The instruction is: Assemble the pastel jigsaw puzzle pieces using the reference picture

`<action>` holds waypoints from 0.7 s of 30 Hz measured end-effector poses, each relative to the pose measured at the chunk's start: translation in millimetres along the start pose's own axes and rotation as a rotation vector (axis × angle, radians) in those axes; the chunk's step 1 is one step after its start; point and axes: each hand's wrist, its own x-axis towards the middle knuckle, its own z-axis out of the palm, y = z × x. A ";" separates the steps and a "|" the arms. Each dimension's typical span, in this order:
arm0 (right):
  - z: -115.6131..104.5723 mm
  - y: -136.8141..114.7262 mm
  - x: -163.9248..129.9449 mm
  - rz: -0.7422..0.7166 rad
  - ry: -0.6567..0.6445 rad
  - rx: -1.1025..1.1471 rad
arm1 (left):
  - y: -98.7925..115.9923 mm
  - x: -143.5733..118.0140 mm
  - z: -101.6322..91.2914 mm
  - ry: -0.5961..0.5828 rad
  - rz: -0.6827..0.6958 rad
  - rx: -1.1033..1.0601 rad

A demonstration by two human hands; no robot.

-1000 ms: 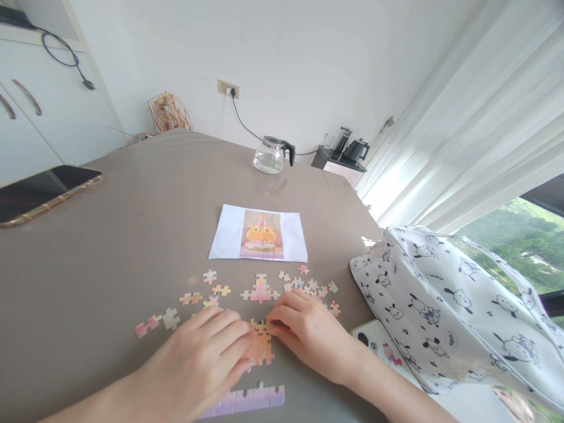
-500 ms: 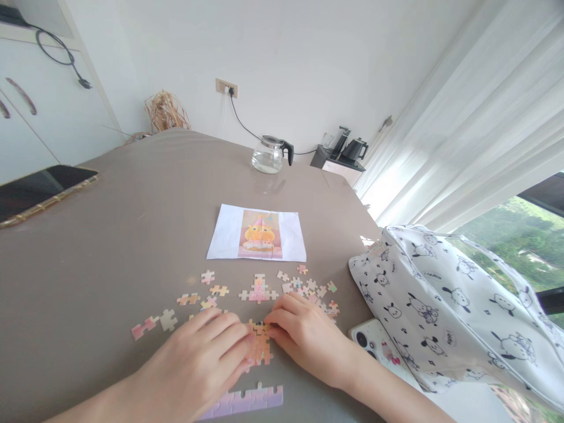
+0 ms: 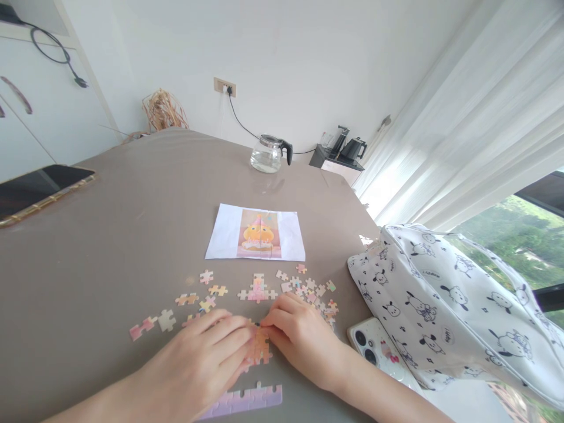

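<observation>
Between my hands lies a joined orange section of jigsaw puzzle (image 3: 262, 348), partly covered by my fingers. My left hand (image 3: 211, 352) is closed, fingers curled together, against the section's left side; its fingertips are largely hidden. My right hand (image 3: 299, 335) pinches at the section's upper right edge, where a dark-marked puzzle piece (image 3: 258, 324) shows at the fingertips. Nearer me lies a joined purple strip of puzzle pieces (image 3: 247, 400), its left end under my left hand. Beyond my hands is a joined pink puzzle section (image 3: 258, 290).
Loose puzzle pieces lie left (image 3: 166, 320) and right (image 3: 311, 288). A printed picture sheet (image 3: 224, 232) lies beyond, with a glass pot (image 3: 266, 157) farther back. A white patterned bag (image 3: 423, 311) and a phone (image 3: 372, 341) are at right; another phone (image 3: 39, 188) lies left.
My right fingertips have shifted slightly left across the top of the orange section, covering more of it. My left hand stays nearly in place. The whole view has shifted slightly.
</observation>
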 end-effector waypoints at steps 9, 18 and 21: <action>-14.8 -5.5 -2.3 -0.022 -0.070 -0.095 | 2.3 -4.1 2.9 0.008 -0.036 -0.064; -17.8 -18.6 -14.6 -0.093 -0.113 -0.204 | 4.5 -8.6 3.0 -0.025 -0.064 -0.062; -8.4 -19.9 -18.9 -0.074 -0.087 -0.193 | 5.2 -10.1 3.2 -0.029 -0.083 -0.039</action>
